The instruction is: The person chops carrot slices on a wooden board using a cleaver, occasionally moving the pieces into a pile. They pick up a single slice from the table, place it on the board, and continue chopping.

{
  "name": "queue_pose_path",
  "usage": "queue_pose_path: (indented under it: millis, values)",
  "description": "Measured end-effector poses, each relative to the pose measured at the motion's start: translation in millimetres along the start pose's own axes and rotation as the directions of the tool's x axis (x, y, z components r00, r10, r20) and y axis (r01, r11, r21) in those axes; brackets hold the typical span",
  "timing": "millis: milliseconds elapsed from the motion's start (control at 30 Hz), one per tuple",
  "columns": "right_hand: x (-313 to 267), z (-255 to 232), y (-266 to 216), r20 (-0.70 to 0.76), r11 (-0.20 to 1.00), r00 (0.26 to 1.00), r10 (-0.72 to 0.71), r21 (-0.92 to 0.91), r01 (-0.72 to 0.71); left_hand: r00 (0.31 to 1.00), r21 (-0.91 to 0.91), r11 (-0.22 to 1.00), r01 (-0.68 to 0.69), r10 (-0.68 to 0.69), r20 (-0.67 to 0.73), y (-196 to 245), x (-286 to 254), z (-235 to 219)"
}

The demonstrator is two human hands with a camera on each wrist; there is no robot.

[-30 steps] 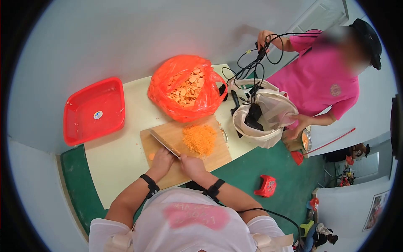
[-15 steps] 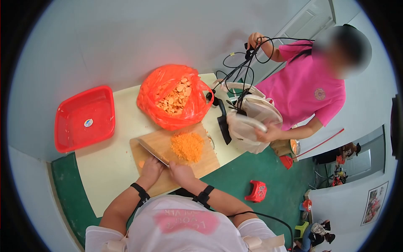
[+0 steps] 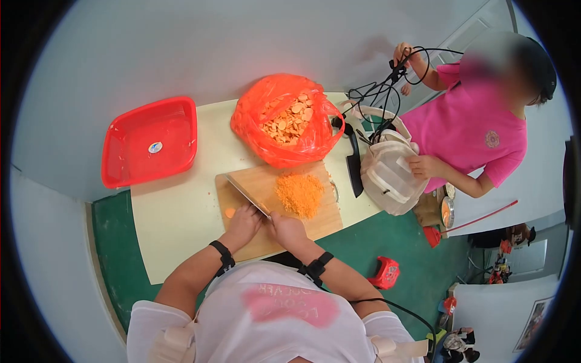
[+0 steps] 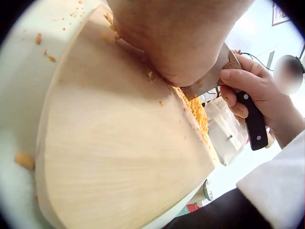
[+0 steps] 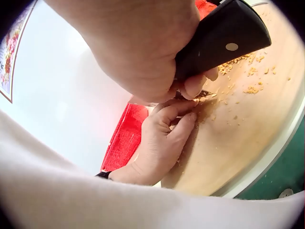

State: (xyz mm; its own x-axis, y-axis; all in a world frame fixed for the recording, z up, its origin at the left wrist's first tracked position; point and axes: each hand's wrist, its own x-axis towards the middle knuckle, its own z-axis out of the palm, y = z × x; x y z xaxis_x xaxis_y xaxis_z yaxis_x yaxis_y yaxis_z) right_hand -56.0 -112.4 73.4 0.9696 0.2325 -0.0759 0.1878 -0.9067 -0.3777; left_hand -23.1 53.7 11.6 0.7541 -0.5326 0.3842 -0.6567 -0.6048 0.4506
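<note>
My right hand (image 3: 287, 231) grips the black handle (image 5: 224, 40) of a cleaver (image 3: 248, 195), whose blade slants across the wooden cutting board (image 3: 327, 221). Close against the blade, my left hand (image 5: 162, 138) holds down thin carrot slices on the board with bent fingers; the hand and blade hide most of these slices. To the right of the blade lies a heap of finely chopped carrot (image 3: 301, 195). One round carrot slice (image 3: 230, 212) lies left of my left hand. In the right wrist view, small crumbs (image 5: 252, 89) are scattered over the wood.
Behind the board stands a red plastic bag (image 3: 272, 145) of carrot slices. A red basin (image 3: 133, 148) is at the table's left end. Another black knife (image 3: 354, 166) lies at right, beside a pale backpack (image 3: 393, 181) held by a person in pink (image 3: 472, 127). A red stool (image 3: 385, 273) stands on the floor.
The head view has shifted. Both hands stay at the cleaver and board. The other person has moved the backpack, its open top no longer faces me, and the second knife shows more fully.
</note>
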Motion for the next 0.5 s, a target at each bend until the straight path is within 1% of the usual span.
queue_pose_path:
  millis: [133, 200, 300, 367, 433, 500]
  values:
    - [-0.8, 4.3, 2.2, -0.005, 1.0, 1.0, 0.018, -0.009, -0.018, 1.0, -0.019, 1.0, 0.0, 0.0, -0.004, -0.9, 0.5, 1.8]
    - [2.8, 5.4, 0.7, 0.006, 0.999, 1.0, 0.029, -0.02, -0.029, 0.999, 0.032, 0.999, 0.008, -0.009, 0.038, -1.5, -1.1, 3.9]
    - [6.2, 5.6, -2.9, 0.011, 0.999, 0.999, 0.035, -0.008, -0.034, 0.997, 0.024, 0.999, 0.027, -0.028, 0.074, 0.7, -1.3, 2.5]
    - [11.7, 10.1, -3.8, -0.037, 1.0, 0.999, -0.002, 0.001, 0.002, 0.998, 0.004, 1.0, 0.025, -0.025, 0.055, 1.4, -1.3, 3.5]
    - [14.7, 11.4, 0.6, -0.029, 1.0, 1.0, -0.005, 0.01, 0.005, 0.999, -0.002, 0.999, 0.034, -0.034, 0.036, 1.5, -2.5, 1.5]
    - [11.2, 11.6, 1.5, -0.014, 1.0, 1.0, -0.011, 0.024, 0.011, 1.0, 0.004, 1.0, 0.006, -0.006, 0.023, 1.2, -4.3, 0.6]
